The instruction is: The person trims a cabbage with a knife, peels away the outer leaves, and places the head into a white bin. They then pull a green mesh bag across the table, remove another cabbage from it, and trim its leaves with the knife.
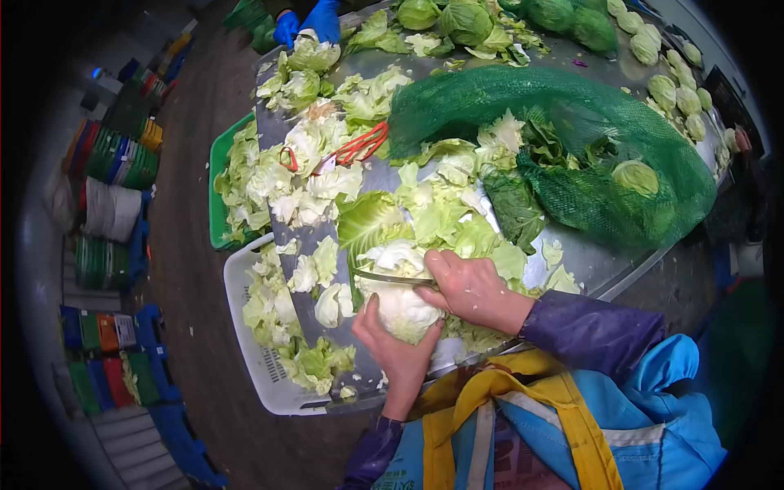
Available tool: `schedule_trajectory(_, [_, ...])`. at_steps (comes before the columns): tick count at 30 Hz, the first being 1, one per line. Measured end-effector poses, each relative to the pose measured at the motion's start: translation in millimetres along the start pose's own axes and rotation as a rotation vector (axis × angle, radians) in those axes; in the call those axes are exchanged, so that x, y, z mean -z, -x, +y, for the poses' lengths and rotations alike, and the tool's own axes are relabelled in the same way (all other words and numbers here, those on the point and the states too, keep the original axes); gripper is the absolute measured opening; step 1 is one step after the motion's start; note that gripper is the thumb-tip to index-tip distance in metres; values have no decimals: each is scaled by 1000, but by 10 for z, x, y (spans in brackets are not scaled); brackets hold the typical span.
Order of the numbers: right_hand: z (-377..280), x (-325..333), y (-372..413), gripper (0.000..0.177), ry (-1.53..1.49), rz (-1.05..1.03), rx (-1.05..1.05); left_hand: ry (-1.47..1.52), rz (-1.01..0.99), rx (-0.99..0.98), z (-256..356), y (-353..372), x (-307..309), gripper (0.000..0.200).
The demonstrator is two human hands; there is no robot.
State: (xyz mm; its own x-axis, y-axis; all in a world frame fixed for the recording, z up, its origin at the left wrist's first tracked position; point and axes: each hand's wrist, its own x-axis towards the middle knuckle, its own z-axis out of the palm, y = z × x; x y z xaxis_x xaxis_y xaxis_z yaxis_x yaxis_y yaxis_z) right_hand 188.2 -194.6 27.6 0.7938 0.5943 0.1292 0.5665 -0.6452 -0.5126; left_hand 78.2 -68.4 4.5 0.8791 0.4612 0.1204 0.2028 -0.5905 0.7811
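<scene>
The handle of the knife (pixel 392 278) is wholly hidden inside the right hand (pixel 467 287), so only the thin blade shows, and the near side of the cabbage head (pixel 402 309) is covered by the left hand (pixel 394 347). Of the co-worker (pixel 307 23) at the far end only two blue-gloved hands are seen, the rest is cut off by the top edge. The cabbages (pixel 635 175) inside the green net sack (pixel 572 147) are veiled by its mesh, and the stacked crates (pixel 114 151) at the left are too blurred to tell their contents
</scene>
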Motion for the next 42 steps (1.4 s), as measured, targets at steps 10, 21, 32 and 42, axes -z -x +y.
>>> schedule_trajectory(10, [370,155,-24,35,-264,-24,-195,74,-5,1,-301,167,35,99])
schedule_trajectory(21, [695,-181,-385,28,-246,-108,-293,247,-1,76,-428,329,53,103])
schedule_trajectory(32, [468,68,-233,31,-397,-206,-370,520,-32,395,-266,-101,350,86])
schedule_trajectory(42, [379,572,-353,41,-200,259,-127,1020,88,595,-238,-85,498,88])
